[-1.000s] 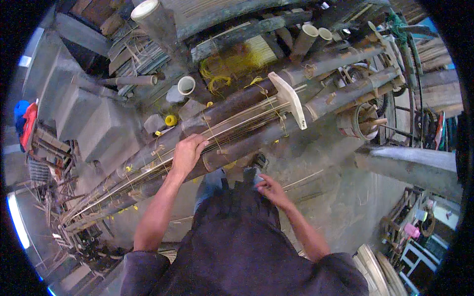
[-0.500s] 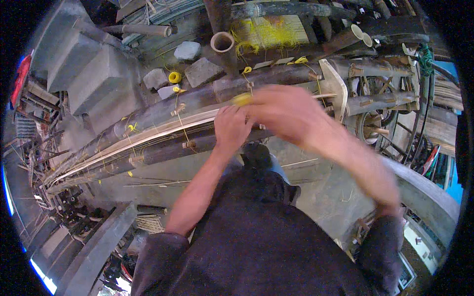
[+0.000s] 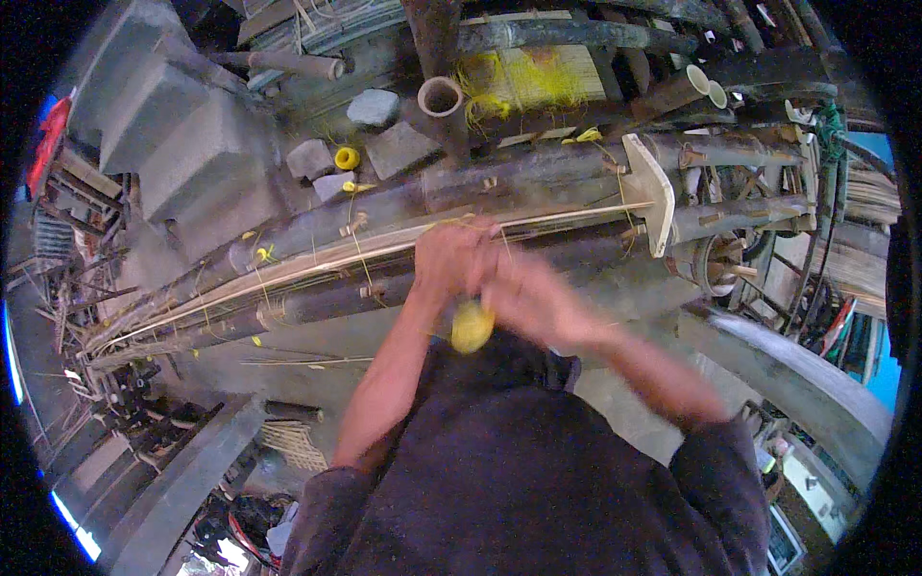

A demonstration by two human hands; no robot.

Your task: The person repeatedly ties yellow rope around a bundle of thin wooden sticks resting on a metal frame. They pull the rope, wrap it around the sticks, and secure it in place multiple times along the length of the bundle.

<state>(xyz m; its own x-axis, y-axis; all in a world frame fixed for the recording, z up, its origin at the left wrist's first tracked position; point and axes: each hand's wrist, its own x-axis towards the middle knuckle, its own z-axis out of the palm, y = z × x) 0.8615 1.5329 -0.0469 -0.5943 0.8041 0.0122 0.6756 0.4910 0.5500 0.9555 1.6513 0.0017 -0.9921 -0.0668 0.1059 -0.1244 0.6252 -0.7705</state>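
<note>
Closed around a long bundle of thin pale bamboo strips (image 3: pixel 317 257) is my left hand (image 3: pixel 445 259). The bundle runs between two thick dark bamboo poles (image 3: pixel 413 197), and its right end reaches a pale angled board (image 3: pixel 650 197). Right beside it, on the near side of the bundle, my right hand (image 3: pixel 540 296) is blurred by motion. A yellow roll of string (image 3: pixel 472 326) is at its fingertips, apparently gripped by them, hanging over the near side. Thin yellow ties (image 3: pixel 360 240) cross the bundle and poles at intervals.
Behind the poles lie stone blocks (image 3: pixel 401 149), a second yellow roll (image 3: pixel 347 157) and an upright hollow pipe (image 3: pixel 441 98). Loose yellow string (image 3: pixel 528 77) lies on a board further back. Concrete steps (image 3: pixel 182 144) stand at the left, a concrete beam (image 3: pixel 797 360) at the right.
My right hand has swung from above the bundle down to its near side, and the yellow roll moved with it. My left hand stays on the strips. A yellow string knot on the far pole has gone.
</note>
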